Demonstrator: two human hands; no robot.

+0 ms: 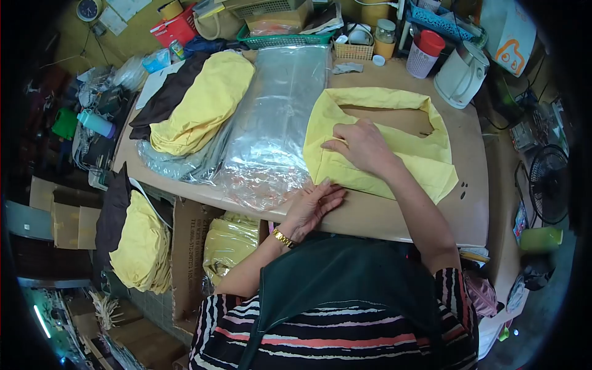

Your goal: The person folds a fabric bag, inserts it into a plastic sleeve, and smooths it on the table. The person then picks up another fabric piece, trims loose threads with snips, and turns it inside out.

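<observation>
On the worktop (472,197), our curled right hand (364,145) presses the yellow cloth (410,161), seemingly flattening it; our open left hand (308,211) braces its edge.

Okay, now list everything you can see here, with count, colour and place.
Table: one, brown, centre
Loose cloth: one, yellow, on the table
Plastic bags: stack, clear, left of the loose cloth
Cloth piles: two, yellow and dark, one on the table, one lower left
Cardboard box: one, brown, below the table edge
Kettle: one, white, back right
Lidded container: one, pale with red lid, beside kettle
Fan: one, black, far right
Clock: one, dark-rimmed, top left
Other clutter: too mixed to count
Apron: one, dark green, on the person
Left hand: one, bare, at the loose cloth's near edge
Right hand: one, bare, on the loose cloth
</observation>
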